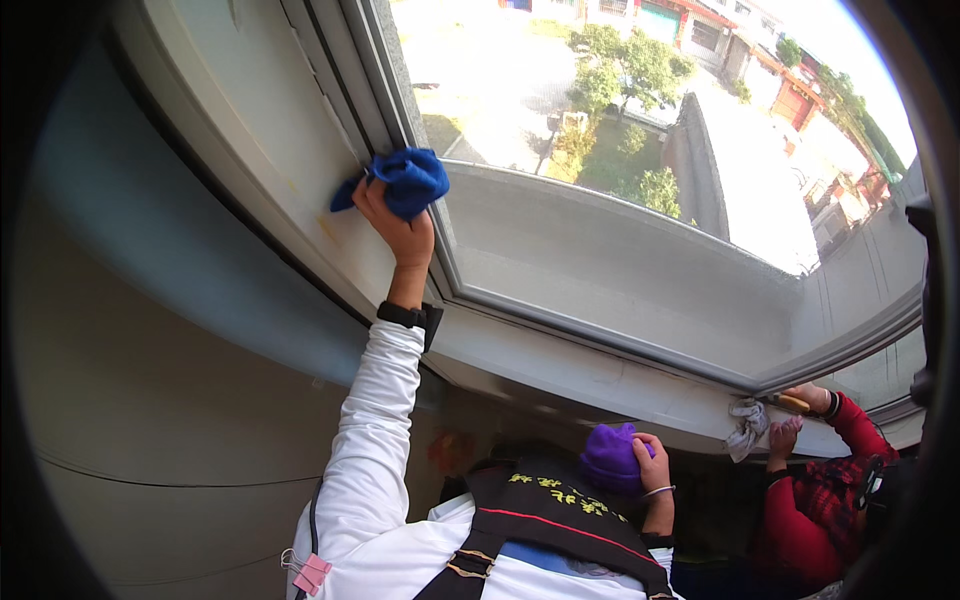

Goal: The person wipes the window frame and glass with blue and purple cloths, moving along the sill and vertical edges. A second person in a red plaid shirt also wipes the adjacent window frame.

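My left hand is raised and gripping a bunched blue cloth. The cloth presses against the grey window frame at its left upright, beside the pale window reveal. A wristband sits at the end of my white sleeve. Lower down, in front of my black apron, my right hand holds a crumpled purple cloth. It is apart from the window, and its thumb and fingers lie along the cloth's right side.
The white sill runs below the glass. At the right, a co-worker in a red sleeve has both hands at the sill, one with an orange-handled tool. A greyish rag hangs over the sill edge. A pink binder clip is on my clothing.
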The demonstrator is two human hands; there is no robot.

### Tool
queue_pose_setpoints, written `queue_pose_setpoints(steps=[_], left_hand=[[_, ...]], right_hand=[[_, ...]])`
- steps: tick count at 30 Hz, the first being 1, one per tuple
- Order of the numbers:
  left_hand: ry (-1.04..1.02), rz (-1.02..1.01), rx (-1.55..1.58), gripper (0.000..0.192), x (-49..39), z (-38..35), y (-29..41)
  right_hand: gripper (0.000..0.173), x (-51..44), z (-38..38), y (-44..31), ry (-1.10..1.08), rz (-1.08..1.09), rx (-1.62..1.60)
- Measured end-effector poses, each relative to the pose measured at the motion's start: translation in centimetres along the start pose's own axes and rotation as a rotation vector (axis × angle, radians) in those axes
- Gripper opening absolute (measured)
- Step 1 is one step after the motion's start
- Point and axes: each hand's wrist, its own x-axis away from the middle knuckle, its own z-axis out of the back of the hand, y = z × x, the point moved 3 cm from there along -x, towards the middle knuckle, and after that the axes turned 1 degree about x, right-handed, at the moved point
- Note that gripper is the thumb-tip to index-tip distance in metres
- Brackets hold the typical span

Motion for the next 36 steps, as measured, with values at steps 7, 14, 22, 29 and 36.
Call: queue_pose_setpoints(steps=[7,14,22,29,36], left_hand=[[-0.895,0.797,-0.487,0.048,24.3,6.6,-7.1],[-1.140,0.483,-0.442,0.055,30.4,6.2,-1.8],[-1.511,0.237,0.318,0.065,39.1,-7.2,20.2],[-1.744,0.106,0.559,0.057,41.0,-9.5,26.6],[-1.569,0.258,0.423,0.056,36.0,-0.3,12.6]], right_hand=[[0.026,1.4,1.0,-2.4,-0.012,0.022,0.123],[0.026,5.7,3.3,0.5,0.155,-0.162,0.095],[0.027,13.1,4.2,3.9,0.341,-0.351,0.105],[0.027,16.3,5.1,5.7,0.452,-0.444,-0.010],[0.030,9.7,5.2,6.8,0.294,-0.295,0.051]])
